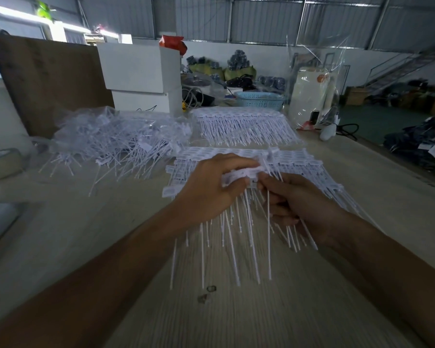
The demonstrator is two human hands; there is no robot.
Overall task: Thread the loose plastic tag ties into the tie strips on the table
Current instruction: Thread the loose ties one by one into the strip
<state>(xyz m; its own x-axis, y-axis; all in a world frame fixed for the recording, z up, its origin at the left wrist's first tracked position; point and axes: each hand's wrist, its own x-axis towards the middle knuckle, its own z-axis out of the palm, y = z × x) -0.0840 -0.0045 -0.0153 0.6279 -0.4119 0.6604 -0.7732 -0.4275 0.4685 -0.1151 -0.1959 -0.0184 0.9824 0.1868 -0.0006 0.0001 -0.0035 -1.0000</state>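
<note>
Tie strip (241, 175), long axis running left to right, lifted just above the strip stack (299, 156) at mid-surface (311, 285). Left hand (209, 189) curls round its left end. Right hand (296, 199), nearer the open slots, pinches a loose tie (268, 222) whose shaft points toward the viewer, crosswise to the strip. Unthreaded ties (116, 144) lie heaped well to the left.

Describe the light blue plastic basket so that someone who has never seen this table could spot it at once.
Start at the stacked white boxes at the far end of the wooden table and look right. The light blue plastic basket sits just beyond the far white tie strip. Its perforated lattice wall and pale blue colour mark it out among white plastic.
</note>
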